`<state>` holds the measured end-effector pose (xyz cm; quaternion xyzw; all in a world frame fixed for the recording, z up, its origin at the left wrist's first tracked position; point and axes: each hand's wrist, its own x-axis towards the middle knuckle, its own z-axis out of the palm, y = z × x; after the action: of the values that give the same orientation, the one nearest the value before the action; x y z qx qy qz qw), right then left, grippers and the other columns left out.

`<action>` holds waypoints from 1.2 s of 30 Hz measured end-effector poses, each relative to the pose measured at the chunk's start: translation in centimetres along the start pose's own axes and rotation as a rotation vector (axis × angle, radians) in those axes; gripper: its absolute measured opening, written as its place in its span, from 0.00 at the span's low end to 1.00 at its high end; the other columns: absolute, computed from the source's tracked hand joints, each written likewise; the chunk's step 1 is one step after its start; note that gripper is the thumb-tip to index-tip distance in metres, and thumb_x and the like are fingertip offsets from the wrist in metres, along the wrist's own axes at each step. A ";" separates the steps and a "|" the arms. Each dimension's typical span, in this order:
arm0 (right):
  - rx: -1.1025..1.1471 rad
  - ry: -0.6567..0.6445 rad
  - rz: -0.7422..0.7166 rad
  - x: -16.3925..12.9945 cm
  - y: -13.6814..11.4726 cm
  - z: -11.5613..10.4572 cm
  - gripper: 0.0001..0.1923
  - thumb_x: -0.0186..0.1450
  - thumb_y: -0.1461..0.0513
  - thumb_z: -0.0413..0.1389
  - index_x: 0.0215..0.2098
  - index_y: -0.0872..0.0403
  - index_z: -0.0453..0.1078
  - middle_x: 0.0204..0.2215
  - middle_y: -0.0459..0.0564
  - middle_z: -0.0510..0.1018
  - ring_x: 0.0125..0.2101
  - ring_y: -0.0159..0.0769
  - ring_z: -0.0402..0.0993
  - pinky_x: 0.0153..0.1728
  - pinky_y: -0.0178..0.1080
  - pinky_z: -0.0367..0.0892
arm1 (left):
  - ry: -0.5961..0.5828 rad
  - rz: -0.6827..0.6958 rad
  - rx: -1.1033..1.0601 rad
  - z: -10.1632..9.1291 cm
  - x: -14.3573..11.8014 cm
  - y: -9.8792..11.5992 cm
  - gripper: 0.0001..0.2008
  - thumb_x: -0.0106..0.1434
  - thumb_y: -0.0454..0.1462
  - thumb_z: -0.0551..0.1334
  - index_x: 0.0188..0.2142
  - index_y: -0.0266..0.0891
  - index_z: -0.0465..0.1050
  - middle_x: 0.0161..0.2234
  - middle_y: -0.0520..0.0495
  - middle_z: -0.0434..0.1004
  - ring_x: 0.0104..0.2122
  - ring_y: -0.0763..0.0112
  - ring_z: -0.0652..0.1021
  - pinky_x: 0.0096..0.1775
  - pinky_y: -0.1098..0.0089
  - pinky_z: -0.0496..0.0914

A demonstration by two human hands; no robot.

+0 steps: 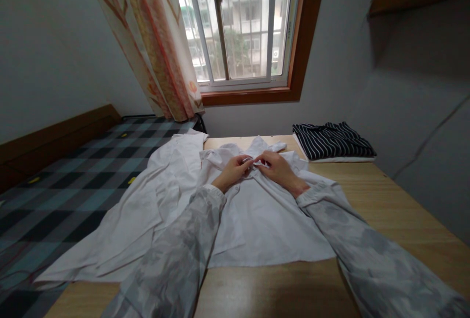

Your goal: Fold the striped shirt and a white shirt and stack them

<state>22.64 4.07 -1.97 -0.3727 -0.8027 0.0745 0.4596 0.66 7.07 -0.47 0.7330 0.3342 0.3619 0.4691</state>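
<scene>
One checked bed, left. One white garment spread over bed edge and table. One left hand, thumb and finger pinching the upper front of one white shirt, lying centre on one wooden table. One right hand, fingertips just beside, pinching same shirt. One folded striped garment, far right, atop something white.
</scene>
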 end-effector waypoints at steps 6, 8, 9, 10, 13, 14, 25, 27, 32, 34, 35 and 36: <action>-0.017 0.009 0.035 0.0 -0.8 -0.3 0.10 0.70 0.57 0.67 0.47 0.50 0.77 0.34 0.47 0.79 0.32 0.38 0.72 0.39 0.41 0.67 | 0.057 -0.013 -0.033 -0.1 -0.1 0.2 0.26 0.63 0.59 0.69 0.34 0.37 0.76 0.23 0.53 0.72 0.23 0.75 0.69 0.27 0.72 0.62; -0.007 0.000 0.052 0.0 -1.0 -0.3 0.12 0.70 0.55 0.68 0.48 0.50 0.77 0.34 0.47 0.79 0.31 0.38 0.72 0.38 0.41 0.67 | 0.046 -0.006 -0.047 -0.1 0.0 0.1 0.26 0.64 0.59 0.69 0.34 0.36 0.77 0.23 0.53 0.71 0.23 0.75 0.68 0.26 0.72 0.61; 0.002 -0.005 0.059 0.0 -1.0 -0.3 0.12 0.71 0.54 0.67 0.48 0.50 0.76 0.33 0.47 0.79 0.31 0.37 0.72 0.37 0.41 0.67 | 0.039 -0.004 -0.053 -0.1 0.0 0.0 0.26 0.64 0.59 0.69 0.34 0.36 0.77 0.23 0.53 0.71 0.23 0.75 0.68 0.26 0.73 0.61; 0.010 -0.010 0.066 0.0 -1.0 -0.3 0.11 0.72 0.54 0.66 0.48 0.50 0.76 0.33 0.47 0.79 0.31 0.37 0.72 0.37 0.41 0.67 | 0.034 -0.002 -0.061 -0.1 0.1 0.0 0.27 0.64 0.59 0.70 0.34 0.36 0.77 0.23 0.53 0.70 0.23 0.75 0.68 0.26 0.73 0.60; 0.022 -0.013 0.075 0.0 -0.7 -0.1 0.09 0.73 0.55 0.64 0.48 0.50 0.75 0.33 0.46 0.79 0.30 0.36 0.72 0.37 0.40 0.67 | 0.031 -0.011 -0.094 0.1 0.1 0.1 0.28 0.62 0.60 0.71 0.37 0.35 0.78 0.24 0.53 0.71 0.23 0.76 0.68 0.26 0.73 0.61; 0.022 -0.009 0.073 0.0 -0.6 -0.1 0.09 0.72 0.56 0.64 0.48 0.50 0.75 0.33 0.46 0.79 0.31 0.36 0.73 0.37 0.40 0.67 | 0.033 -0.016 -0.101 0.1 0.1 0.2 0.28 0.62 0.60 0.71 0.37 0.35 0.78 0.24 0.53 0.71 0.23 0.76 0.68 0.26 0.73 0.62; -0.051 0.069 0.041 -0.1 -0.4 -0.1 0.05 0.71 0.60 0.65 0.46 0.50 0.80 0.34 0.46 0.84 0.29 0.36 0.74 0.42 0.42 0.68 | 0.039 0.019 -0.065 0.1 -0.2 0.7 0.25 0.59 0.56 0.75 0.37 0.35 0.80 0.29 0.48 0.78 0.29 0.71 0.74 0.32 0.71 0.68; -0.056 0.072 0.020 0.0 -0.3 -0.2 0.05 0.73 0.60 0.63 0.45 0.50 0.80 0.33 0.46 0.83 0.29 0.36 0.73 0.43 0.43 0.68 | 0.048 0.019 -0.053 0.2 -0.2 0.9 0.26 0.60 0.57 0.74 0.37 0.35 0.80 0.28 0.49 0.78 0.28 0.72 0.73 0.31 0.71 0.67; -0.043 0.052 -0.014 0.1 -0.5 -0.2 0.07 0.76 0.57 0.61 0.45 0.49 0.82 0.31 0.47 0.79 0.31 0.38 0.73 0.42 0.43 0.68 | 0.023 0.037 -0.026 0.2 -0.2 1.1 0.26 0.61 0.59 0.72 0.33 0.36 0.78 0.24 0.52 0.73 0.25 0.73 0.70 0.28 0.72 0.64; -0.047 0.044 -0.025 0.1 -0.5 -0.2 0.08 0.76 0.57 0.61 0.45 0.48 0.83 0.32 0.48 0.78 0.32 0.39 0.73 0.42 0.43 0.68 | 0.010 0.042 -0.010 0.2 -0.2 1.0 0.25 0.61 0.58 0.72 0.30 0.37 0.75 0.23 0.52 0.72 0.24 0.73 0.69 0.28 0.72 0.63; -0.050 0.041 -0.033 0.0 -0.6 -0.2 0.08 0.76 0.57 0.61 0.46 0.48 0.83 0.32 0.48 0.78 0.33 0.39 0.73 0.42 0.43 0.68 | 0.007 0.043 -0.001 0.1 -0.2 0.9 0.25 0.62 0.57 0.72 0.29 0.37 0.75 0.23 0.52 0.72 0.24 0.74 0.69 0.28 0.72 0.62; -0.053 0.037 -0.042 0.0 -0.6 -0.2 0.08 0.76 0.57 0.61 0.46 0.48 0.83 0.33 0.48 0.78 0.33 0.39 0.73 0.42 0.43 0.68 | 0.004 0.042 0.006 0.1 -0.2 0.8 0.24 0.62 0.56 0.72 0.28 0.38 0.74 0.23 0.52 0.72 0.24 0.74 0.69 0.28 0.72 0.62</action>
<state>22.49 3.60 -1.52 -0.3690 -0.8035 0.0367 0.4656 0.78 6.61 0.24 0.7405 0.3207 0.3721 0.4587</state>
